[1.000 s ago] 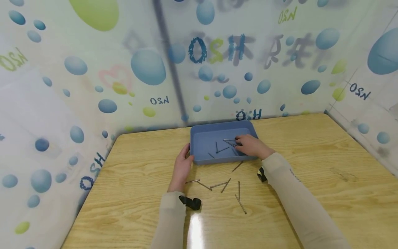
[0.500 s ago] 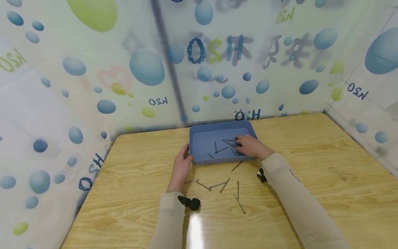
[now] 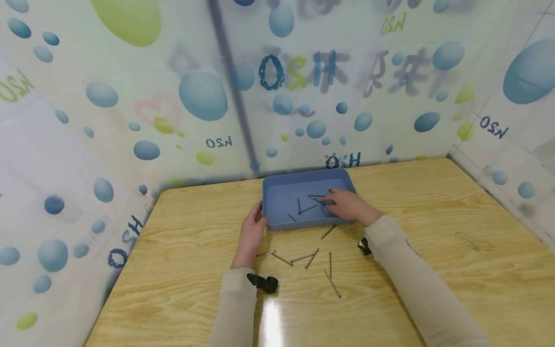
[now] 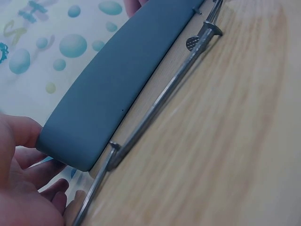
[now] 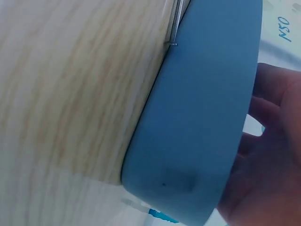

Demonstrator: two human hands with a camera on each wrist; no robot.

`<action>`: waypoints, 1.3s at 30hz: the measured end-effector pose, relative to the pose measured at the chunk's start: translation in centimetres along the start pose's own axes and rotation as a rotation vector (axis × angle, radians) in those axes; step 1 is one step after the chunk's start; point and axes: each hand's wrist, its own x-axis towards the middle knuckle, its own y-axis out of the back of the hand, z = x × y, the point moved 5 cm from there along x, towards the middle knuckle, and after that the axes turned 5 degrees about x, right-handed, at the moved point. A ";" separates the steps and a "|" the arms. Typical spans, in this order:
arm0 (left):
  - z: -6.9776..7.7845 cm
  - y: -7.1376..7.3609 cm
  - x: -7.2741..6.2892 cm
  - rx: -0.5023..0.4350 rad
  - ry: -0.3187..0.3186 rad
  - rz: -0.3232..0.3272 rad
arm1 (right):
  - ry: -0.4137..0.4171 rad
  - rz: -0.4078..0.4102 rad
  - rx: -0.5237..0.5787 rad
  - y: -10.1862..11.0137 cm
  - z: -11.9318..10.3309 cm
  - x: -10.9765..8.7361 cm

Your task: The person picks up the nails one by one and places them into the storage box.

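Observation:
A shallow blue tray (image 3: 284,190) stands near the back of the wooden table, with several nails (image 3: 307,209) scattered inside. At its front left corner my left hand (image 3: 251,234) holds the tray, thumb at the front and fingers along the left side. In the left wrist view the left hand's fingers (image 4: 35,174) curl beside the tray's end wall. My right hand (image 3: 350,207) reaches over the tray's front right part, its thumb and forefinger spread at some nails lying there. In the right wrist view the tray wall (image 5: 197,103) hides the right fingertips.
Several more nails (image 3: 303,258) lie on the table (image 3: 182,289) in front of the tray, one close to its front wall. A patterned wall sheet (image 3: 195,159) rises behind the table. Each sleeve carries a black wrist camera (image 3: 265,283).
The right thumb and forefinger have parted slightly over the nails in the tray. The left hand stays at the tray's corner. The head view has shifted a little.

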 end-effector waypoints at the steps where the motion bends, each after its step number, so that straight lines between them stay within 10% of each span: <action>1: 0.0 0.0 0.0 0.001 0.000 -0.001 | 0.002 0.005 0.002 0.0 -0.1 -0.1; 22: -0.2 0.1 0.2 0.009 0.016 -0.009 | 0.092 0.198 0.101 2.4 -3.3 -3.7; 39: -0.3 0.1 0.2 0.000 0.029 -0.026 | 0.107 -0.060 0.180 2.5 -4.3 -4.8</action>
